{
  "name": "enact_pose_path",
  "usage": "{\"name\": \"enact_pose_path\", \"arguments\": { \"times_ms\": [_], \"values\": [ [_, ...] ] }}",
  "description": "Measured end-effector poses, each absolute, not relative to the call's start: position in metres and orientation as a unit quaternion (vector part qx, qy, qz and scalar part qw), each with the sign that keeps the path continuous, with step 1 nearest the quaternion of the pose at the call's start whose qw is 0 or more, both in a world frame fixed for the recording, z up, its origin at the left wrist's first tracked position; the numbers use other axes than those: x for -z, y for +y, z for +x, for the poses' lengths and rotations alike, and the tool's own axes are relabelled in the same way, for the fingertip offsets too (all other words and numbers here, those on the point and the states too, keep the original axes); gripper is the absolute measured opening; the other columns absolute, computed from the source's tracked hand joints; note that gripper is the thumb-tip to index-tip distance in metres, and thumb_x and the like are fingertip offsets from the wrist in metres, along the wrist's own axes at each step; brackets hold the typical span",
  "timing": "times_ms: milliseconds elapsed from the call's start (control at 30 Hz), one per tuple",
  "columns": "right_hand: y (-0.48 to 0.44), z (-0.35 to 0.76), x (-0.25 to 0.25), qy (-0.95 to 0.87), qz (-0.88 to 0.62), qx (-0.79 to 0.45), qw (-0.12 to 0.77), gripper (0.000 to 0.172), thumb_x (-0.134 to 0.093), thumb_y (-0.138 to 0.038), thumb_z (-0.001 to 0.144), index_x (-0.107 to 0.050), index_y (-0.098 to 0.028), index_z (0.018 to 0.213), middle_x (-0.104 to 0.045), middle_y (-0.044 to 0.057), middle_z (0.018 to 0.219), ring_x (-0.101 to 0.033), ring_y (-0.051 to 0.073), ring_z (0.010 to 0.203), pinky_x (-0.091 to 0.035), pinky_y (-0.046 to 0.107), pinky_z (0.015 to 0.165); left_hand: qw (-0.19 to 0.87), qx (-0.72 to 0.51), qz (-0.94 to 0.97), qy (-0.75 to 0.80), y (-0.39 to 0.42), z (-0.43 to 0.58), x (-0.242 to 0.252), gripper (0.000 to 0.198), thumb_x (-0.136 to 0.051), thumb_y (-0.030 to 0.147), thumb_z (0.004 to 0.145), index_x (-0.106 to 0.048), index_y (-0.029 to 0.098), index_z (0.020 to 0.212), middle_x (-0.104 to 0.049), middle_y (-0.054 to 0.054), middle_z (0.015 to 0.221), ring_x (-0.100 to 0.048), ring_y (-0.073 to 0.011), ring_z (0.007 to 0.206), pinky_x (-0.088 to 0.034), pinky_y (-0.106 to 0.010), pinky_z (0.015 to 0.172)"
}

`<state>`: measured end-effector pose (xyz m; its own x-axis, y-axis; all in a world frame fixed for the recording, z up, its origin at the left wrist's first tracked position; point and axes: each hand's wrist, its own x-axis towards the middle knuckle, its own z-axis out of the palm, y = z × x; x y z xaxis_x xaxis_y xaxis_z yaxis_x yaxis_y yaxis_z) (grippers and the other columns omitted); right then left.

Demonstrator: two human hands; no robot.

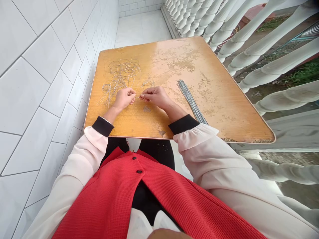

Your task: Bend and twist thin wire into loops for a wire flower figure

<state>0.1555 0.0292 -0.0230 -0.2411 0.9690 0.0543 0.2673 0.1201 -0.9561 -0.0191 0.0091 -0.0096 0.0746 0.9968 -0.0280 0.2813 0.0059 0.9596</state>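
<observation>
My left hand (124, 98) and my right hand (156, 96) meet over the near middle of a worn wooden table (224, 113). Both are closed in a pinch on a thin piece of metal wire (138, 96) stretched between their fingertips. Just beyond my left hand lies a pile of bent wire loops (122, 74) with long tails, spread over the table's left part. To the right of my right forearm a bundle of straight wires (189, 99) lies slantwise on the wood.
A white tiled wall (45, 83) runs along the left, close to the table's edge. White balusters (261, 39) of a railing stand on the right. The table's surface is scuffed and peeling.
</observation>
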Motion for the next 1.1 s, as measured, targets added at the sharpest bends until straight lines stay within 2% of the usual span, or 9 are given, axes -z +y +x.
{"name": "enact_pose_path", "arguments": {
  "times_ms": [167, 333, 433, 533, 600, 767, 933, 1000, 1100],
  "values": [
    [0.031, 0.161, 0.022, -0.665, -0.466, -0.459, 0.36, 0.02, -0.082, -0.019, 0.076, -0.07, -0.02, 0.061, -0.066, 0.001, 0.057, -0.054, 0.01, 0.053, -0.049, 0.024, 0.055, 0.466, -0.384, 0.582, 0.544, 0.005, -0.019, 0.005, 0.023, -0.051, -0.005, 0.088, -0.06, 0.014, 0.079, -0.057, 0.007, 0.054, -0.053, -0.003, 0.046, -0.043, -0.017, 0.052],
    [0.031, 0.164, 0.019, -0.642, -0.463, -0.49, 0.365, 0.018, -0.088, -0.028, 0.073, -0.072, -0.02, 0.071, -0.068, 0.001, 0.063, -0.057, 0.011, 0.055, -0.052, 0.025, 0.056, 0.474, -0.411, 0.565, 0.536, 0.005, -0.02, 0.006, 0.018, -0.056, 0.001, 0.091, -0.06, 0.015, 0.08, -0.059, 0.006, 0.056, -0.054, -0.0037, 0.048, -0.043, -0.017, 0.052],
    [0.029, 0.166, 0.013, -0.598, -0.47, -0.504, 0.41, 0.019, -0.084, -0.036, 0.08, -0.073, -0.02, 0.084, -0.072, 0.002, 0.072, -0.062, 0.012, 0.059, -0.053, 0.025, 0.06, 0.473, -0.424, 0.555, 0.537, 0.006, -0.02, 0.007, 0.016, -0.057, 0.003, 0.092, -0.06, 0.015, 0.081, -0.06, 0.006, 0.058, -0.055, -0.0038, 0.05, -0.044, -0.017, 0.052],
    [0.027, 0.168, 0.009, -0.571, -0.477, -0.492, 0.451, 0.03, -0.071, -0.05, 0.091, -0.071, -0.021, 0.089, -0.075, 0.004, 0.08, -0.068, 0.014, 0.066, -0.054, 0.025, 0.063, 0.468, -0.411, 0.564, 0.542, 0.005, -0.018, 0.007, 0.017, -0.056, 0.003, 0.091, -0.06, 0.016, 0.082, -0.059, 0.006, 0.058, -0.054, -0.0033, 0.049, -0.043, -0.016, 0.053],
    [0.026, 0.168, 0.008, -0.569, -0.479, -0.484, 0.461, 0.035, -0.066, -0.056, 0.093, -0.071, -0.021, 0.092, -0.076, 0.005, 0.084, -0.07, 0.015, 0.072, -0.055, 0.025, 0.065, 0.467, -0.388, 0.583, 0.54, 0.004, -0.016, 0.007, 0.019, -0.054, 0.0, 0.09, -0.06, 0.015, 0.082, -0.059, 0.006, 0.057, -0.054, -0.0035, 0.048, -0.044, -0.017, 0.053],
    [0.027, 0.165, 0.011, -0.56, -0.476, -0.473, 0.486, 0.034, -0.068, -0.055, 0.093, -0.071, -0.021, 0.095, -0.077, 0.007, 0.092, -0.07, 0.013, 0.076, -0.055, 0.023, 0.067, 0.467, -0.326, 0.625, 0.534, -0.002, -0.01, 0.007, 0.018, -0.055, 0.001, 0.089, -0.06, 0.015, 0.08, -0.058, 0.006, 0.055, -0.055, -0.0058, 0.048, -0.046, -0.02, 0.055],
    [0.029, 0.163, 0.012, -0.57, -0.471, -0.453, 0.498, 0.032, -0.069, -0.052, 0.093, -0.07, -0.021, 0.086, -0.075, 0.006, 0.08, -0.067, 0.013, 0.065, -0.054, 0.025, 0.061, 0.49, -0.304, 0.63, 0.521, -0.009, -0.007, 0.005, 0.023, -0.053, -0.006, 0.087, -0.059, 0.015, 0.079, -0.056, 0.006, 0.051, -0.052, -0.0044, 0.046, -0.041, -0.019, 0.052],
    [0.028, 0.162, 0.011, -0.569, -0.48, -0.446, 0.497, 0.033, -0.069, -0.052, 0.093, -0.068, -0.022, 0.081, -0.073, 0.006, 0.075, -0.066, 0.014, 0.065, -0.054, 0.026, 0.061, 0.519, -0.309, 0.619, 0.502, -0.009, -0.007, 0.005, 0.02, -0.055, -0.003, 0.089, -0.058, 0.015, 0.079, -0.058, 0.006, 0.053, -0.054, -0.004, 0.046, -0.041, -0.018, 0.051],
    [0.027, 0.161, 0.009, -0.551, -0.5, -0.441, 0.501, 0.033, -0.069, -0.053, 0.092, -0.067, -0.023, 0.079, -0.073, 0.006, 0.075, -0.067, 0.016, 0.067, -0.055, 0.029, 0.061, 0.574, -0.319, 0.593, 0.466, -0.009, -0.01, 0.006, 0.014, -0.058, 0.003, 0.09, -0.058, 0.015, 0.083, -0.068, 0.002, 0.063, -0.064, -0.0056, 0.054, -0.043, -0.017, 0.052]
  ]
}}
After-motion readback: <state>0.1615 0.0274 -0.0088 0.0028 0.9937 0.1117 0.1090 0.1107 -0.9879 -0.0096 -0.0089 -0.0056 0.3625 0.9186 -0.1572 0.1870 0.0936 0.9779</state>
